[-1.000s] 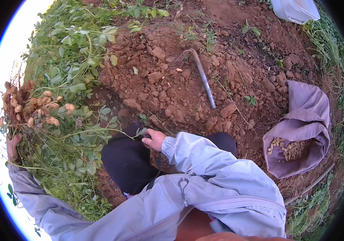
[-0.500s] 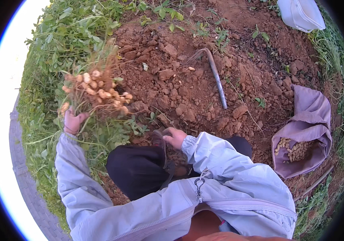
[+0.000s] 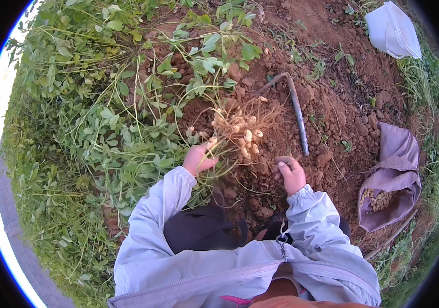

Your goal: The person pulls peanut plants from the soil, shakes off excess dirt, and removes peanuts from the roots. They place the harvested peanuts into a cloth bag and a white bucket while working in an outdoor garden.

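Note:
My left hand (image 3: 199, 159) is closed around the stems of an uprooted peanut plant (image 3: 247, 136). Its tangled roots and pale, soil-dusted pods hang over the dug earth in the middle of the view, and leafy stems trail from it toward the upper left. A short way to the right of the pods, my right hand (image 3: 293, 177) is curled with its fingers drawn together. Whatever may be between those fingers is hidden. It appears apart from the plant.
A bent-handled digging tool (image 3: 299, 115) lies on the reddish soil beyond my right hand. An open mauve sack (image 3: 391, 174) with peanuts (image 3: 381, 200) inside lies at the right. Green peanut foliage (image 3: 91, 128) fills the left side. A white container (image 3: 393, 31) stands at the upper right.
My left hand has carried the peanut plant rightward, in front of me. My right hand has moved from beside my shoe out to the right, near the pods. The view has shifted.

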### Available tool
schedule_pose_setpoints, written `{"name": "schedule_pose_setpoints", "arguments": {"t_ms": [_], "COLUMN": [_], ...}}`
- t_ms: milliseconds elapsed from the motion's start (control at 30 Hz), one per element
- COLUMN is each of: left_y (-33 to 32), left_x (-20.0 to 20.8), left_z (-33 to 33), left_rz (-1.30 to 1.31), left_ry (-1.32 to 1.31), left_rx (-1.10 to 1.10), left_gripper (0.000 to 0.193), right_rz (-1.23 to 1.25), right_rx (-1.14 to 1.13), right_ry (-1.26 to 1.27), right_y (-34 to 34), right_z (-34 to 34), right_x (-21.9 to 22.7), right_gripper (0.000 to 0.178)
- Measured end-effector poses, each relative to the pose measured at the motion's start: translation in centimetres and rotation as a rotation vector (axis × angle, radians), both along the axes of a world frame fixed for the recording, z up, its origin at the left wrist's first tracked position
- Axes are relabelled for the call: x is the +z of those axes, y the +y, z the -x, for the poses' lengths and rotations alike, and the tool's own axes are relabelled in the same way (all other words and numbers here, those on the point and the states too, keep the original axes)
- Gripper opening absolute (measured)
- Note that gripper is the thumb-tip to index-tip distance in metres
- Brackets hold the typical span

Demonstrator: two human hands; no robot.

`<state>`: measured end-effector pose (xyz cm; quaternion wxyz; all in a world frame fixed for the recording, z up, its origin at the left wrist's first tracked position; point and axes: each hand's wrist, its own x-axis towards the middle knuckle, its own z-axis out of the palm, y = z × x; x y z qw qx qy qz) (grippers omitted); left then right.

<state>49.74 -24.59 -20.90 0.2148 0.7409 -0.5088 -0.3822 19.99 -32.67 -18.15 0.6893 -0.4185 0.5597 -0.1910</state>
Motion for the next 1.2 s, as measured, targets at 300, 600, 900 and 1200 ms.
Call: {"name": "schedule_pose_setpoints", "arguments": {"t_ms": [300, 600, 900, 1200], "left_y": [1.6, 1.9, 0.7, 1.0], "left_x": [-8.8, -12.7, -10.3, -10.6], "left_z": [2.3, 2.4, 1.4, 1.4], "left_rz": [-0.012, 0.067, 0.019, 0.04], "left_ry": [-0.088, -0.037, -0.001, -0.034], "left_rx": [-0.213, -0.284, -0.273, -0.28], "left_gripper": [0.051, 0.049, 0.038, 0.034], "right_rz": [0.848, 0.776, 1.264, 1.375], "right_rx": [0.44, 1.142, 0.607, 0.743], "right_ry": [0.177, -0.108, 0.708, 0.705], "right_y": [-19.4, -8.9, -22.6, -24.1], "right_z": [-21.3, -37.4, -32.7, -32.6], "right_x": [-0.4, -11.6, -12.4, -13.0], "right_gripper": [0.025, 0.038, 0.016, 0.018]}}
